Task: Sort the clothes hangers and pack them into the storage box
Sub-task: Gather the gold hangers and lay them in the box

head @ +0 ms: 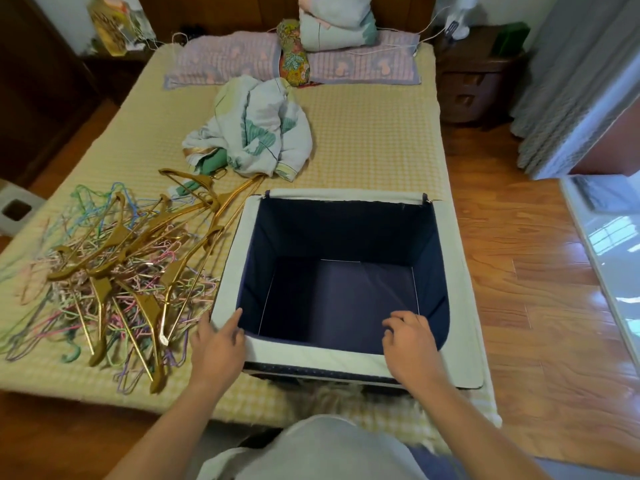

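Both hands, left hand (218,344) open-fingered and right hand (410,344) loosely curled, rest on the empty storage box's (346,356) near rim; steady it squarely before gathering the tangled hangers (117,268) lying just left on the bed.

Storage box (228,265): white rim, navy lining. Hangers (114,268): gold plus pastel wire. Bedcover (374,140): yellow check. Floor (526,271): orange-brown wood.

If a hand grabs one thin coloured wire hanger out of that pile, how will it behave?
The wire hangers lie interlocked, hooks through frames, so one will probably drag neighbours along. They look thin, so likely light and a bit springy. The gold hangers lie across them and look thicker and stiffer; they may slide or shift as the wires come free.
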The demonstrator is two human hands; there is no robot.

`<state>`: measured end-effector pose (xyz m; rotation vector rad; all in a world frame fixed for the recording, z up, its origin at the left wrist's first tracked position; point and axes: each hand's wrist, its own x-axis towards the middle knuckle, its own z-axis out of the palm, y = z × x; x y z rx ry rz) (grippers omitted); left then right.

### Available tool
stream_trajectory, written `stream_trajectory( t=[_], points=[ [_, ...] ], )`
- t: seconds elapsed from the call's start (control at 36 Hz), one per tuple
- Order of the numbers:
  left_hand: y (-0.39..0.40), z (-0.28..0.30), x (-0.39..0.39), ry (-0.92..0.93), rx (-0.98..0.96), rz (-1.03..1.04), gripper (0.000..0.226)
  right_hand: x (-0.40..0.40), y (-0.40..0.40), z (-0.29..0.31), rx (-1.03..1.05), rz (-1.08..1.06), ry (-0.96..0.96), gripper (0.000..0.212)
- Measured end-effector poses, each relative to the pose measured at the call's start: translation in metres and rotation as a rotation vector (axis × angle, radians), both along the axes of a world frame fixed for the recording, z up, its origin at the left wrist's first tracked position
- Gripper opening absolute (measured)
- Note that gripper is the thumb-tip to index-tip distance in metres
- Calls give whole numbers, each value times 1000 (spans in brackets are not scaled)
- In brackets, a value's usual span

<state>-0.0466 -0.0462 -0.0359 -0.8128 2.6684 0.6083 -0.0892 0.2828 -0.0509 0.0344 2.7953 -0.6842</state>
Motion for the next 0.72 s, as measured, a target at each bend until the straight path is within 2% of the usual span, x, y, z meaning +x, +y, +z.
stream_trajectory(
  t=[0.19,0.36,0.53,0.64,0.72],
  points=[
    [2,2,33,176,179,43,45,22,2,-4,31,13,5,33],
    [-16,18,74,191,250,107,45,25,-38,18,6,63,77,32],
    [-77,29,104,210,376,153,38,17,-117,53,-35,203,174,31],
    [-147,46,159,174,429,196,29,35,-221,77,-108,315,188,34],
    [-203,52,211,146,367,231,23,63,-299,80,-118,381,173,35]
  ],
)
